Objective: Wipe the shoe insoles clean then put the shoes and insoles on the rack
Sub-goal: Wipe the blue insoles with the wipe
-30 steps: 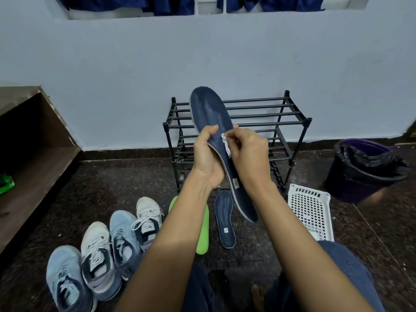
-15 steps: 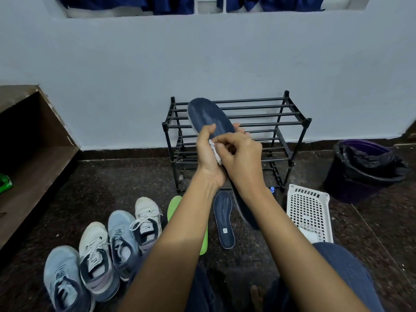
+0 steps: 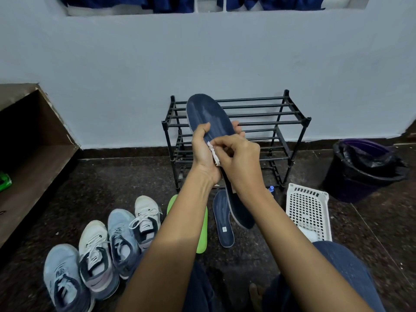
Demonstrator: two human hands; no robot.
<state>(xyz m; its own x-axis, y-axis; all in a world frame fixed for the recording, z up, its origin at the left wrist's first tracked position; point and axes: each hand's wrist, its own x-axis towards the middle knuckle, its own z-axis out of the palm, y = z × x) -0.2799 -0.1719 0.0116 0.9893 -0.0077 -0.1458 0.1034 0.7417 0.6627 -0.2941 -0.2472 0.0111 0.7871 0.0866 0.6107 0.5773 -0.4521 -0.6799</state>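
Observation:
My left hand [image 3: 203, 154] grips a dark blue insole [image 3: 208, 115] around its middle, toe end up, in front of the black rack [image 3: 290, 122]. My right hand [image 3: 240, 161] pinches a small white wipe [image 3: 213, 153] against the insole's face. A second dark blue insole [image 3: 222, 219] and a green insole [image 3: 202, 230] lie on the floor below my arms. Several grey and white sneakers [image 3: 99, 251] stand in a row at the lower left.
A white plastic basket [image 3: 308, 210] sits to the right of the rack, with a small bottle cap [image 3: 271, 188] just showing beside it. A black-lined purple bin [image 3: 364, 167] is at far right. A brown wooden shelf [image 3: 33, 158] runs along the left. My knees fill the bottom.
The insole dipped lower and tilted, then rose slightly. My right hand slid the wipe along the insole's surface, down toward its middle, beside my left palm.

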